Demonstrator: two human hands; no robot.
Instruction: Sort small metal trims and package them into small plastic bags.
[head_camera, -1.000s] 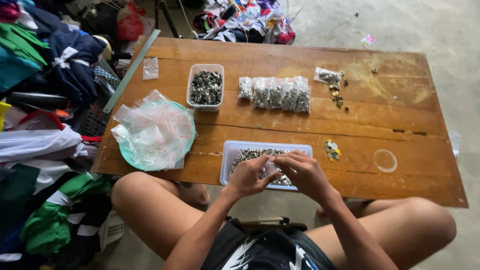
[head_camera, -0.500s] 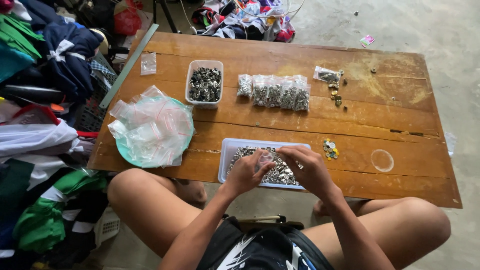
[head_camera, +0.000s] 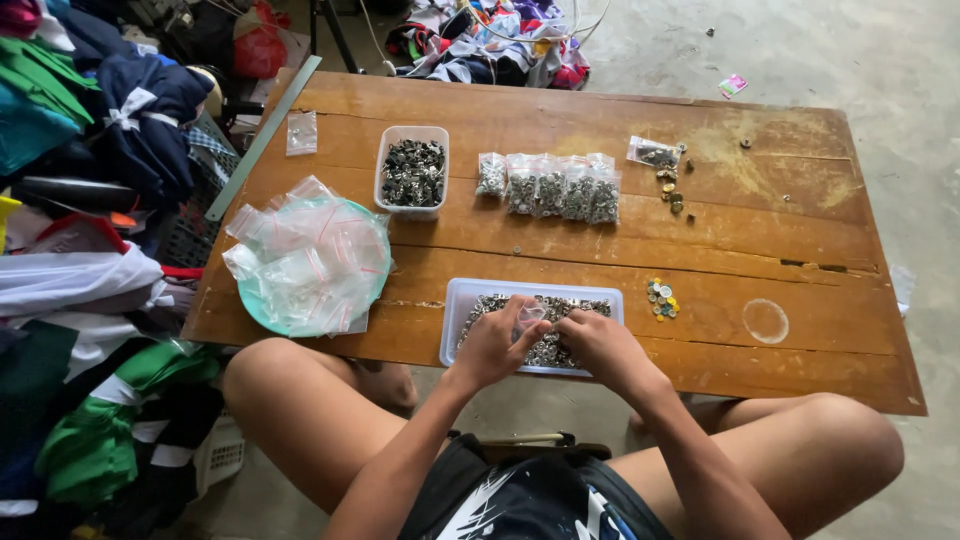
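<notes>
While a person sits with bare knees against its near edge, a long wooden counter (head_camera: 600, 240) fills most of the view from above. Heaps of clothing (head_camera: 80, 250) crowd the floor to the left, partly cut off by the frame. On the left part of the counter a green plate (head_camera: 255, 310) is almost buried under a pile of empty clear bags (head_camera: 310, 255). At the near edge, right in front of the person, lies a shallow clear tray (head_camera: 460, 300) of small metal pieces, too small to tell apart. Both hands rest over this tray and hide much of its contents. The left hand (head_camera: 490, 345) has its fingers curled, pinching a small clear bag (head_camera: 530, 315) together with the right hand (head_camera: 600, 345), whose fingers are also bent inward; what else the fingers hold cannot be made out. Farther back stands a smaller clear tub (head_camera: 412, 172) of dark metal pieces, with a row of filled bags (head_camera: 555, 187) beside it. A little cluster of coloured buttons (head_camera: 661, 298) sits just right of the tray.
</notes>
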